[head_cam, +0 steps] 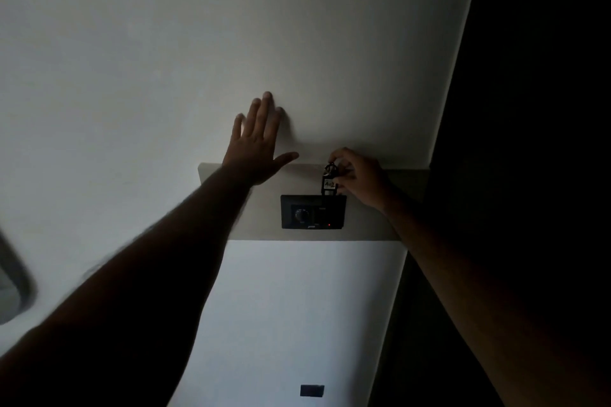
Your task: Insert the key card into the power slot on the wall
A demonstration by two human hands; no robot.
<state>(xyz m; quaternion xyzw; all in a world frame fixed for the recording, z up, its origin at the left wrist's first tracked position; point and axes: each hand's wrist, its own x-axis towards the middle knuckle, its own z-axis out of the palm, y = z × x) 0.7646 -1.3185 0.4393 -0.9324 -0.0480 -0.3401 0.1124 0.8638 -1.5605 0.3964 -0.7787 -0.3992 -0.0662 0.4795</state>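
A black wall panel (313, 212) carries a round dial on its left half and the power slot on its right half, with a small red light near its bottom edge. The key card (329, 184), a dark tag with a pale label and a metal ring on top, stands upright at the panel's top right edge. My right hand (358, 177) pinches the tag from the right. I cannot tell how deep its lower end sits in the slot. My left hand (256, 145) lies flat on the white wall, fingers spread, up and left of the panel.
The room is dim. The panel sits on a grey-beige band (370, 218) across the white wall. A dark door or frame (529, 109) fills the right side. A small black plate (311, 390) sits low on the wall, and a rounded grey edge (13, 277) shows at far left.
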